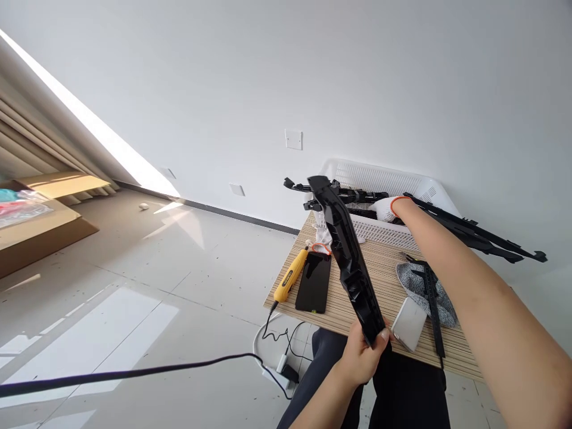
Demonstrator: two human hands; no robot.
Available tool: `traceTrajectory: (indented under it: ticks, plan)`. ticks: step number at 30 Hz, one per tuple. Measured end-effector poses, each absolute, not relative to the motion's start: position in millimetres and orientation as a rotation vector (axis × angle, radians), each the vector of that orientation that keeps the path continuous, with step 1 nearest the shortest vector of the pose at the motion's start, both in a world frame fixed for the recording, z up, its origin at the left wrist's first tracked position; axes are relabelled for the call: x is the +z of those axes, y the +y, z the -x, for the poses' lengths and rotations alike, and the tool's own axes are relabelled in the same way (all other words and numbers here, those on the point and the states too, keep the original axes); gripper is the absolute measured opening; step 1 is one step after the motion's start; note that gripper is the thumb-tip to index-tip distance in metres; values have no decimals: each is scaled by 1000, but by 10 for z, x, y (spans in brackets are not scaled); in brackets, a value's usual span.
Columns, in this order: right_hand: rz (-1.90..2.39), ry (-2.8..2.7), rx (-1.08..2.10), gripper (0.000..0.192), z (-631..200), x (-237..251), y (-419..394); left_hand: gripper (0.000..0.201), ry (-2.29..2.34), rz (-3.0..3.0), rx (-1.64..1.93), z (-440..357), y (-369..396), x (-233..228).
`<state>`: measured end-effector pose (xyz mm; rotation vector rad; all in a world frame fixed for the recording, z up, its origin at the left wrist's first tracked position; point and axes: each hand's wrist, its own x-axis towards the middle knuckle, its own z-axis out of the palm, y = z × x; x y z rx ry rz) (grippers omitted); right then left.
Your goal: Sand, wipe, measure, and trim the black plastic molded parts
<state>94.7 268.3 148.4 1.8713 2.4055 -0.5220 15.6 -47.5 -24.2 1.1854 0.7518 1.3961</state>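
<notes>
Head camera: we grip the near end of a long black plastic part (pixel 351 262) in our bare left hand (pixel 364 354), fingers curled tight around it and the thumb pressed on its top face. The part slants up and away from us over the striped wooden table (pixel 384 280), its far end rising in front of the white basket (pixel 379 179). Our right hand (pixel 388 208), in a white glove with an orange cuff, reaches into that basket among more black parts (pixel 473 232); we cannot tell how its fingers are set, since the glove is partly hidden. On the table lie a yellow tool (pixel 289 277), a dark phone (pixel 314 283) just beside it, a grey cloth (pixel 415 283) and a small white box (pixel 409 325).
</notes>
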Motion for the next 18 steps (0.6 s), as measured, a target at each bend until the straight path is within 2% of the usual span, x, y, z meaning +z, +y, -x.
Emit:
traceTrajectory:
  ticks: [2, 4, 10, 18]
  plan:
    - [-1785, 2253, -443, 56, -1017, 1485, 2692, 34, 757, -1144, 1423, -206, -484, -264]
    - [-1735, 2187, -381, 60, -1064, 1470, 2662, 31, 757, -1122, 1453, -256, -496, -292]
    - [-1805, 2196, -345, 36, -1166, 1414, 2496, 21, 736, -1007, 1701, -259, -572, -275]
    - [-1986, 2378, -430, 34, -1149, 1310, 2517, 25, 912, -994, 1615, 381, -706, 166]
